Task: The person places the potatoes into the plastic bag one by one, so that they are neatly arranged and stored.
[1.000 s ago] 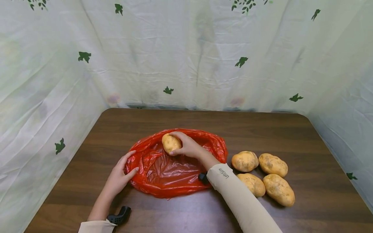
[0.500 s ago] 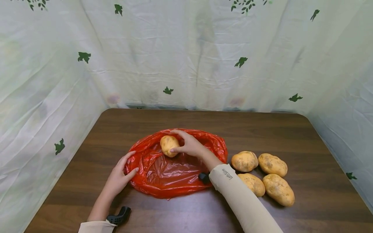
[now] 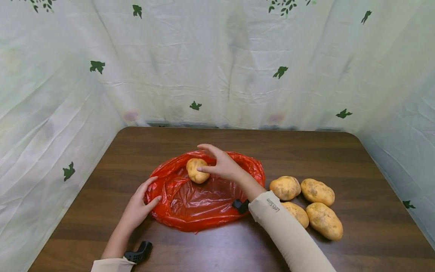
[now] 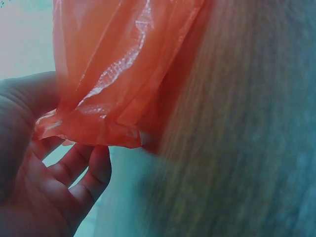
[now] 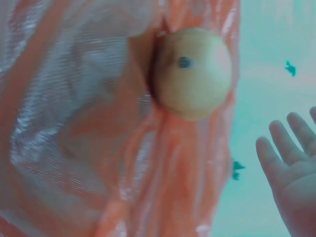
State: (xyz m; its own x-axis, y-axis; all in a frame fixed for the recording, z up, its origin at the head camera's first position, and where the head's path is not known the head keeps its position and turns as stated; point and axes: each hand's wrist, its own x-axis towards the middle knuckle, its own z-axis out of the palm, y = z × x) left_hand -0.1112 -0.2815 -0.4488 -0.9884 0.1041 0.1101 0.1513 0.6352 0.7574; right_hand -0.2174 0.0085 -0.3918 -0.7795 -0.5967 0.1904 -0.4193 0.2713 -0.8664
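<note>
A red plastic bag (image 3: 204,206) lies spread open on the brown table. Inside it, against the far wall, rests a potato (image 3: 194,172). My right hand (image 3: 222,163) hovers just right of that potato with fingers spread; in the right wrist view, a gap of bag and backdrop separates the hand (image 5: 298,173) from the potato (image 5: 192,74). At the bag's left rim, my left hand (image 3: 137,207) holds the plastic between thumb and fingers. The left wrist view has the red film (image 4: 113,74) running over the fingers of the hand (image 4: 54,182).
Several potatoes sit grouped right of the bag, among them one at the front (image 3: 324,221) and one at the back (image 3: 317,191); the right sleeve (image 3: 285,226) partly covers another. A white curtain (image 3: 217,68) with green leaf shapes surrounds the wooden table (image 3: 374,211).
My right hand has let go of the potato, leaving it in the bag, and has opened and drawn back up and to the right. The left hand has stayed at the rim.
</note>
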